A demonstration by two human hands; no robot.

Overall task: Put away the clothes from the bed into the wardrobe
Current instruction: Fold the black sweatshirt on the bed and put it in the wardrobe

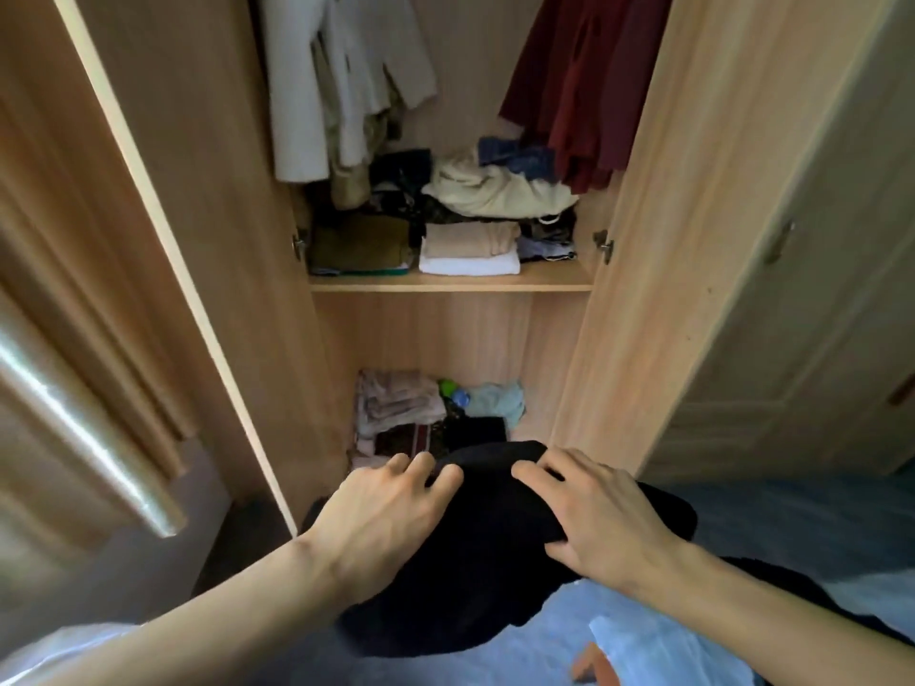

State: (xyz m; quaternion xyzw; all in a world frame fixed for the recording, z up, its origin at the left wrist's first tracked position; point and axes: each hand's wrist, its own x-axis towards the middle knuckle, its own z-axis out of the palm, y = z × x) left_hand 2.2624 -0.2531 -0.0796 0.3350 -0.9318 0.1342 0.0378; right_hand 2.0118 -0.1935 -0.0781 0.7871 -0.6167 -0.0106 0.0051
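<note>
A black garment (485, 547) hangs bundled in front of the open wardrobe (445, 282), above the blue bed (792, 537). My left hand (381, 517) rests on its left side with fingers curled over the top edge. My right hand (594, 512) grips its right side, thumb underneath the cloth. Both hands hold it just before the wardrobe's bottom compartment, where folded clothes (406, 413) lie. The middle shelf carries stacks of folded clothes (470, 245).
Pale coats (346, 76) and a dark red garment (574, 81) hang from above. Both wardrobe doors (173, 190) stand open left and right. A curtain (74, 363) hangs at the left. A second closed wardrobe door (817, 289) is at the right.
</note>
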